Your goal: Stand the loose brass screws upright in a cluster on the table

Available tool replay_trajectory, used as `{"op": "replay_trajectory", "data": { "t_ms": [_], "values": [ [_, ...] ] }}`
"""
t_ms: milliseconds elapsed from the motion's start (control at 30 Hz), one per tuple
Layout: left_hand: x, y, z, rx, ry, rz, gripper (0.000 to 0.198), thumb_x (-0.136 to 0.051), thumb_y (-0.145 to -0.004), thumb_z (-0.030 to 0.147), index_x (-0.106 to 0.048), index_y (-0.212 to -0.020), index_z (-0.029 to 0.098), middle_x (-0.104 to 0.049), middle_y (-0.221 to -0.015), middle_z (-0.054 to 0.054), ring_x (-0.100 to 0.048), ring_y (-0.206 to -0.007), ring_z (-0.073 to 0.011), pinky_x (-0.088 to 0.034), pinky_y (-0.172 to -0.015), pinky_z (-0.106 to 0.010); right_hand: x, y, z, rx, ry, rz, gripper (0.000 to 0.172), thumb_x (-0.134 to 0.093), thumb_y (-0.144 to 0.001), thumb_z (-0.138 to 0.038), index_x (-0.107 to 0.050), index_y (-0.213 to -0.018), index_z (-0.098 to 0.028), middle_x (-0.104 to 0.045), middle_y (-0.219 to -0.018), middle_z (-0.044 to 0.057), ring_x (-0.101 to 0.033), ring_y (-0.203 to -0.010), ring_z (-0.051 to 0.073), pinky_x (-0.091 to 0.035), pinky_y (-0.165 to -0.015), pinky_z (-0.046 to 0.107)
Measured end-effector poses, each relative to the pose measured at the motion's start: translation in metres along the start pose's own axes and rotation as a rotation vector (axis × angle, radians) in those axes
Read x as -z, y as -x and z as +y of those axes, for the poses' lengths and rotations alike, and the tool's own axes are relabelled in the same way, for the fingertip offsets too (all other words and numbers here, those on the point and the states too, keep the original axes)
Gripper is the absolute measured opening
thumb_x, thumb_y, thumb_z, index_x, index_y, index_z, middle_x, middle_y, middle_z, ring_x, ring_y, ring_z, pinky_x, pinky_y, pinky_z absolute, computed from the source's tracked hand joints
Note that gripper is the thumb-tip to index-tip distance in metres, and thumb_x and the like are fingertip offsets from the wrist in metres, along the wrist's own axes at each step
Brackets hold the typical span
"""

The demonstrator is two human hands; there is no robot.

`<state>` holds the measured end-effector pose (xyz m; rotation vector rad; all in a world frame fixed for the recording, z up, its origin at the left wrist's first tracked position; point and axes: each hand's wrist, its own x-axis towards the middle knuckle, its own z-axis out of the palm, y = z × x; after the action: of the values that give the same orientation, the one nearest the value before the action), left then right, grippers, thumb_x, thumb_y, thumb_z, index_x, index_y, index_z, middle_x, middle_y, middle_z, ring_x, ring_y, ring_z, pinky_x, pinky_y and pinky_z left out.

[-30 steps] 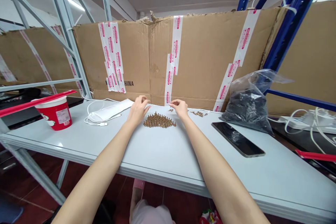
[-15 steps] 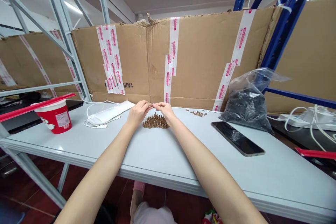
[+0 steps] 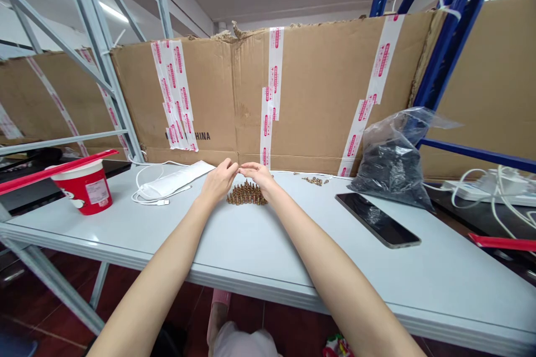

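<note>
A cluster of small brass screws (image 3: 245,195) stands points-up on the pale table (image 3: 259,245). My left hand (image 3: 218,179) and my right hand (image 3: 258,174) meet fingertip to fingertip just above the cluster's far edge. Both hands have their fingers pinched together. Whatever they hold is too small to make out. A few loose brass screws (image 3: 315,181) lie to the right of the cluster.
A red paper cup (image 3: 86,189) stands at the left, with a white cable and pouch (image 3: 171,181) near it. A dark phone (image 3: 377,220) and a plastic bag of black parts (image 3: 396,162) lie at the right. Taped cardboard (image 3: 293,95) walls the back.
My right hand has moved left from the loose screws to meet my left hand above the cluster. The camera has shifted slightly.
</note>
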<state>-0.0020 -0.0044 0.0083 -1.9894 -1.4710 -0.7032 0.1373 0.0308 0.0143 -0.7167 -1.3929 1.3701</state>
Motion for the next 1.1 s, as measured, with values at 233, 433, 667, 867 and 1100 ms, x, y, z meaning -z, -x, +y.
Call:
{"op": "replay_trajectory", "data": {
  "t_ms": [233, 433, 667, 867, 1100],
  "values": [
    [0.0010, 0.0000, 0.0002, -0.071, 0.005, -0.047, 0.026, -0.027, -0.091, 0.032, -0.047, -0.106, 0.025, -0.048, -0.091, -0.004, -0.051, -0.080, -0.0148, -0.035, -0.056, -0.022, 0.0061, 0.0032, -0.0041, -0.068, 0.073, 0.036, 0.024, -0.069, -0.054, -0.029, -0.061, -0.074, -0.018, -0.063, -0.073, 0.000, -0.051, -0.072, 0.012, -0.030, -0.068, 0.027],
    [-0.0001, 0.0001, 0.0003, -0.072, -0.071, -0.044, 0.028, -0.023, -0.092, 0.030, -0.049, -0.100, 0.024, -0.048, -0.086, -0.003, -0.051, -0.080, -0.0149, -0.035, -0.057, -0.023, 0.0073, -0.0004, -0.0009, -0.050, 0.105, 0.010, 0.025, -0.068, -0.056, -0.031, -0.062, -0.076, -0.018, -0.064, -0.075, 0.000, -0.052, -0.075, 0.013, -0.030, -0.069, 0.027],
    [0.0028, -0.0002, 0.0013, -0.075, -0.048, -0.055, 0.029, -0.026, -0.091, 0.038, -0.049, -0.096, 0.021, -0.050, -0.086, -0.004, -0.051, -0.082, -0.0150, -0.035, -0.059, -0.023, 0.0065, 0.0010, 0.0010, -0.042, 0.100, -0.010, 0.023, -0.065, -0.057, -0.027, -0.061, -0.077, -0.018, -0.064, -0.073, 0.000, -0.052, -0.073, 0.012, -0.030, -0.067, 0.026],
    [-0.0001, 0.0011, -0.0004, -0.149, -0.125, -0.008, 0.030, -0.022, -0.092, 0.030, -0.051, -0.092, 0.021, -0.050, -0.080, -0.003, -0.050, -0.076, -0.0145, -0.033, -0.058, -0.023, 0.0096, 0.0013, -0.0027, -0.052, 0.091, -0.038, 0.021, -0.066, -0.056, -0.026, -0.059, -0.075, -0.018, -0.058, -0.068, -0.003, -0.048, -0.067, 0.010, -0.030, -0.064, 0.024],
    [0.0032, 0.0005, 0.0006, -0.097, -0.134, -0.020, 0.033, -0.021, -0.092, 0.035, -0.050, -0.085, 0.020, -0.051, -0.079, -0.003, -0.050, -0.074, -0.0142, -0.033, -0.058, -0.023, 0.0099, -0.0003, -0.0032, -0.022, 0.032, -0.122, 0.024, -0.070, -0.051, -0.025, -0.053, -0.067, -0.018, -0.054, -0.067, -0.004, -0.045, -0.065, 0.009, -0.027, -0.058, 0.023]
  ]
}}
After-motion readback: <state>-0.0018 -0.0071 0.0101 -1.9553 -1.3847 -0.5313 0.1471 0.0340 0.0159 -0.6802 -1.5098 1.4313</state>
